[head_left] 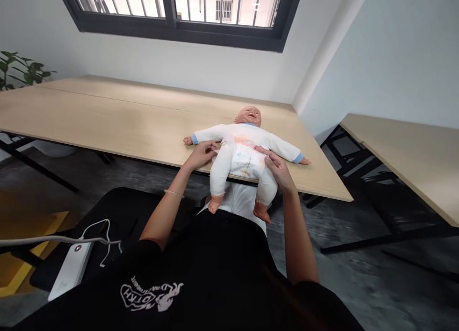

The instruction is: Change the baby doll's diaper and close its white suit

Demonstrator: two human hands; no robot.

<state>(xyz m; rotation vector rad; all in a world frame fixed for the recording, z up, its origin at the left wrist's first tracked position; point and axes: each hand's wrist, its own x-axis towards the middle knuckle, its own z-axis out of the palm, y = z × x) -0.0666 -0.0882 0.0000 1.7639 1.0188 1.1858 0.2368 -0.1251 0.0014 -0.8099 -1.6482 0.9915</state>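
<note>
A baby doll [223, 165] lies on its back at the table's front edge, head away from me, arms spread and legs hanging over the edge. It has a white cloth body with blue cuffs. A white diaper [247, 161] with coloured prints is around its hips. My left hand [203, 154] is at the doll's hip on the left, thumb and fingers closed on a white edge that looks like the diaper's side. My right hand [279, 168] rests on the other hip, fingers stretched over the diaper's upper front. The diaper's back is hidden under the doll.
The wooden table [118, 116] runs along the wall under a barred window. A second table [405, 154] stands at the right. On a black chair [125, 211] at lower left lies a white power bank [71, 271] with cables. A plant [27, 70] is at far left.
</note>
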